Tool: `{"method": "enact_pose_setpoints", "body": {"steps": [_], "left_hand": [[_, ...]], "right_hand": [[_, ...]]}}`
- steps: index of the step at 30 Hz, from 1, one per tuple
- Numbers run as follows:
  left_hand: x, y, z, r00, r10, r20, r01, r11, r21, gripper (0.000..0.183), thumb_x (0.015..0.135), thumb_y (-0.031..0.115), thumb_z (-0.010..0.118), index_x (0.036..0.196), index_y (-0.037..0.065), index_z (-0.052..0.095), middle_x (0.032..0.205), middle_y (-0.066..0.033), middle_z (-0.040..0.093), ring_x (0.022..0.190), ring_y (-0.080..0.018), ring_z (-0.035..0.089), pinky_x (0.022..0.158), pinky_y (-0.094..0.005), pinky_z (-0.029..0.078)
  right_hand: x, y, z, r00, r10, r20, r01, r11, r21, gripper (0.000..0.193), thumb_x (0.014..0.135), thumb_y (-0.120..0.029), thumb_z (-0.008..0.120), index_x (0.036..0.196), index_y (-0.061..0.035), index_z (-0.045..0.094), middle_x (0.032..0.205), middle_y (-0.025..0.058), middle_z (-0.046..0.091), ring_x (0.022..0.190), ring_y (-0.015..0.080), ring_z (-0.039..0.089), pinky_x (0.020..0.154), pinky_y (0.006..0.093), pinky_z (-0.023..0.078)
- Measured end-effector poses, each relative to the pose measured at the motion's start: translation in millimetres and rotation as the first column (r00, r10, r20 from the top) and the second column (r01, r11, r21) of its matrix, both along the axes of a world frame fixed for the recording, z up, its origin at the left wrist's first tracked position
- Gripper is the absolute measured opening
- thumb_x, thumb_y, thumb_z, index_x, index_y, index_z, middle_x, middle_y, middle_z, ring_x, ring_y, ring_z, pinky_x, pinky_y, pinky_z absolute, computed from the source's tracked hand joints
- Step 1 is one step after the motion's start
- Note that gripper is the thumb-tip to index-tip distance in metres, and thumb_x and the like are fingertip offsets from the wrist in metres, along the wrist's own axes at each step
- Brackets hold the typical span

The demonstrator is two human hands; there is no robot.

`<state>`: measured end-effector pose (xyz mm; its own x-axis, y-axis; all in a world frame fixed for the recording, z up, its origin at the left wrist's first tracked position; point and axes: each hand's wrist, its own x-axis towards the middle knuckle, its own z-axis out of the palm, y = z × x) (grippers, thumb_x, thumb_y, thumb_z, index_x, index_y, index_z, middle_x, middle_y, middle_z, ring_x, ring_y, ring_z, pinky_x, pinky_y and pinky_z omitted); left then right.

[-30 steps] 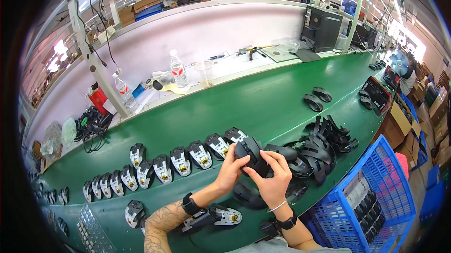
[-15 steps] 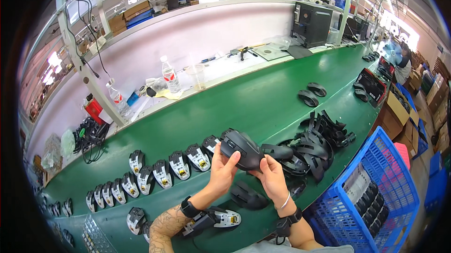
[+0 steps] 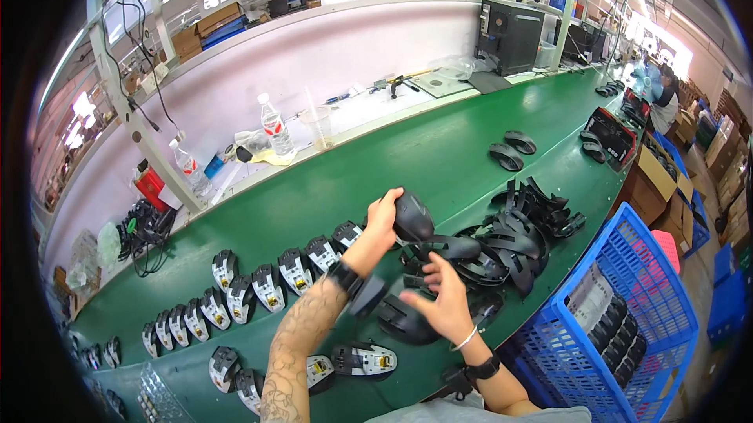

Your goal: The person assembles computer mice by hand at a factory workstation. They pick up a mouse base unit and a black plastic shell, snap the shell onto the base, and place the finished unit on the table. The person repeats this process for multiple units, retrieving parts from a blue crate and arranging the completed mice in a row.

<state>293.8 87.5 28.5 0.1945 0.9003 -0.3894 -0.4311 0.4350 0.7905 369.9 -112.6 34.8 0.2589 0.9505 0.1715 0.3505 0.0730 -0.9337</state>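
My left hand [image 3: 383, 224] is closed on a black computer mouse [image 3: 413, 217], held above the green bench with its domed back toward the right. Nearer to me, my right hand [image 3: 445, 301] is open, thumb and fingers apart, with nothing visible in it. Beside its fingers a black mouse [image 3: 401, 319] lies on the bench, partly covered by a dark band-like shape. Right of both hands is a heap of loose black mouse shells [image 3: 510, 246]. To the left stand rows of opened mice [image 3: 267, 288] with pale bases, and another opened mouse [image 3: 365, 360] lies close to me.
A blue plastic crate [image 3: 627, 297] holding stacked mice stands at my right. Two mice [image 3: 506, 156] lie farther along the green bench [image 3: 376, 164]. Bottles [image 3: 276, 129] and a cup line the back ledge. Farther right are open cartons [image 3: 655, 180] and a person [image 3: 665, 101].
My right hand has let go of the mouse and drawn back toward me, fingers spreading. My left hand has carried the mouse slightly farther away. The view has shifted a little.
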Motion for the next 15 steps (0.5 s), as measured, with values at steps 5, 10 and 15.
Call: {"method": "enact_pose_setpoints", "body": {"steps": [5,10,15], "left_hand": [[59.4,79.3,-74.0,0.987,-0.096,-0.131,0.094,0.995,-0.019,0.033,0.087,0.019,0.066,0.101,-0.008,0.054,0.097,-0.0160,0.061,0.083,-0.0273,0.062,0.074,-0.0421,0.052],[52.0,113.1,-127.0,0.800,-0.025,-0.600,0.195,0.955,0.221,0.053,0.085,0.022,0.068,0.116,-0.015,0.045,0.111,-0.0240,0.056,0.097,-0.0321,0.059,0.081,-0.0427,0.050],[52.9,45.2,-63.9,0.220,0.359,-0.907,0.568,0.709,0.418,0.069,0.081,0.029,0.069,0.127,-0.011,0.038,0.127,-0.0299,0.044,0.112,-0.0393,0.050,0.096,-0.0435,0.042]], "right_hand": [[-9.3,-39.3,-7.7,0.852,0.350,0.390,-0.299,0.936,-0.188,0.082,0.059,-0.021,0.084,0.129,-0.0017,0.045,0.121,0.0172,0.047,0.116,0.0344,0.040,0.099,0.0390,0.039],[-24.6,-39.8,-18.0,0.829,0.291,0.477,-0.282,0.955,-0.094,0.071,0.062,-0.007,0.079,0.126,-0.0012,0.049,0.122,0.0171,0.048,0.111,0.0351,0.046,0.097,0.0387,0.041],[-15.2,-37.3,-14.8,0.855,0.245,0.457,-0.222,0.969,-0.103,0.070,0.063,-0.006,0.078,0.126,0.0001,0.049,0.120,0.0176,0.052,0.110,0.0346,0.047,0.096,0.0390,0.042]]}}
